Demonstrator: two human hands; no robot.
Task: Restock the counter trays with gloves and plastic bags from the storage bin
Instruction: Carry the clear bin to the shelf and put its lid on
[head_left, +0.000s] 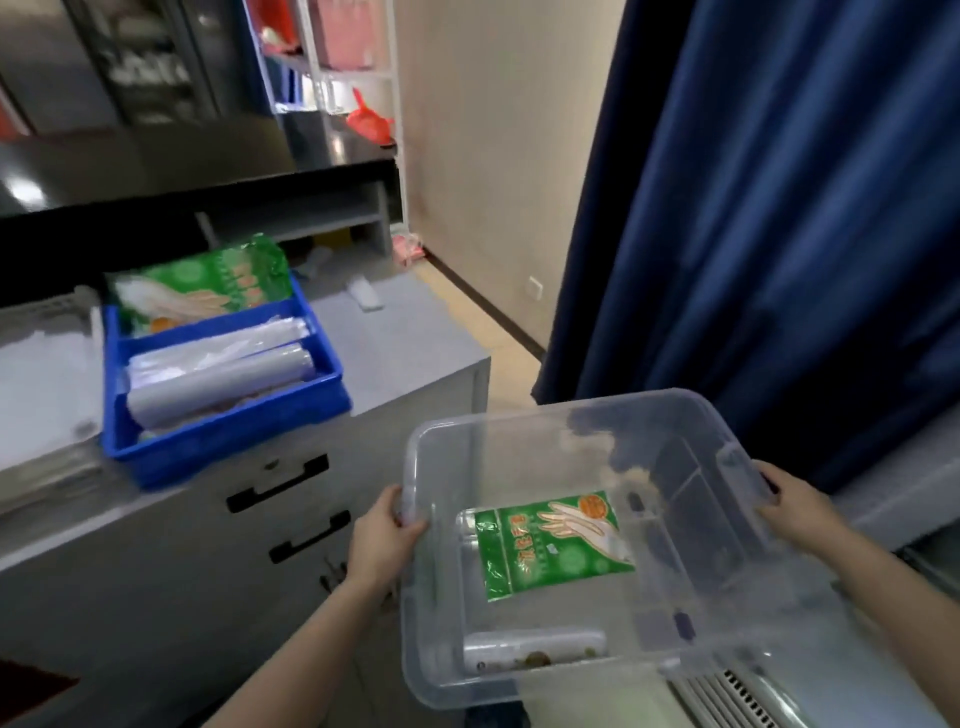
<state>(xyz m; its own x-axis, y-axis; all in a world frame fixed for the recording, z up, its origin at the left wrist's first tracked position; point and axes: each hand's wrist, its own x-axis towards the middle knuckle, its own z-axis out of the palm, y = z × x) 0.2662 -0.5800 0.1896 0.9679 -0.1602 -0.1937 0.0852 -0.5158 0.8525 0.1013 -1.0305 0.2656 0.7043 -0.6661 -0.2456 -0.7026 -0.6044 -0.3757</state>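
I hold a clear plastic storage bin (582, 421) in the air in front of me. My left hand (382, 535) grips its left rim and my right hand (795, 506) grips its right rim. Inside the bin lie a green pack of gloves (550, 545) and a white roll of plastic bags (535, 649) near the front wall. To the left, a blue tray (228, 431) stands on the grey counter (415, 338). Its far compartment holds a green glove pack (208, 286), and its near compartment holds rolls of clear plastic bags (223, 364).
A grey drawer cabinet (260, 519) with black handles stands under the counter. A dark blue curtain (779, 208) hangs at the right. White papers (41, 384) lie left of the tray. A small white object (366, 293) lies on the counter behind it. Shelving stands at the back.
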